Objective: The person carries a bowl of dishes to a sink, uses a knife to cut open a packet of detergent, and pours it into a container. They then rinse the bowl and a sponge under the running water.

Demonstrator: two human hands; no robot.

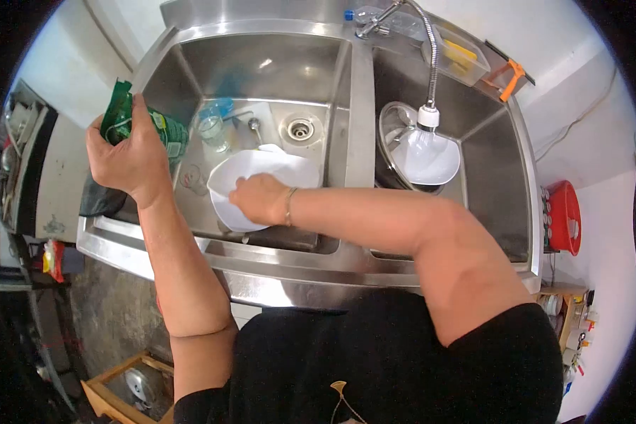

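Observation:
My left hand [126, 152] is raised over the left edge of the sink, wrapped around a green plastic pouch [171, 134] with an opened-looking top. My right hand [260, 200] is over a white bowl [290, 166] in the left basin, its fingers curled at the bowl's inner left side. Whatever those fingers hold, if anything, is hidden under the hand. Behind the bowl are a clear drinking glass [213, 134], a blue item [222, 106] and a metal spoon [255, 128]. Another clear glass [192, 178] lies to its left.
Water runs from the flexible faucet [428, 116] onto another white bowl [425, 159] in the right basin, beside a glass lid [397, 124]. A plastic tray [466, 67] with a yellow sponge [459, 56] and an orange-handled tool [512, 81] sit on the back right rim. A red basin [564, 218] hangs at right.

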